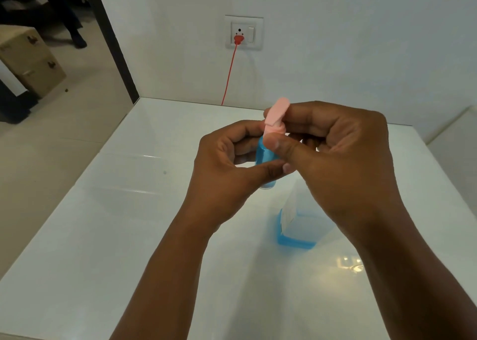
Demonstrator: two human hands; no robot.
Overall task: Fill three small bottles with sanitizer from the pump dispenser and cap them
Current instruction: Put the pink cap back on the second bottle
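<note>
Hands meet above the white table, where we hold a small bottle of blue liquid up off the surface. Our left hand curls around the bottle's body, thumb across its front. Our right hand pinches the pink cap at the bottle's top between thumb and fingers. Below our right wrist stands the larger dispenser bottle, blue liquid low in its base, its top hidden by the hand. A red cord hangs from the wall socket.
</note>
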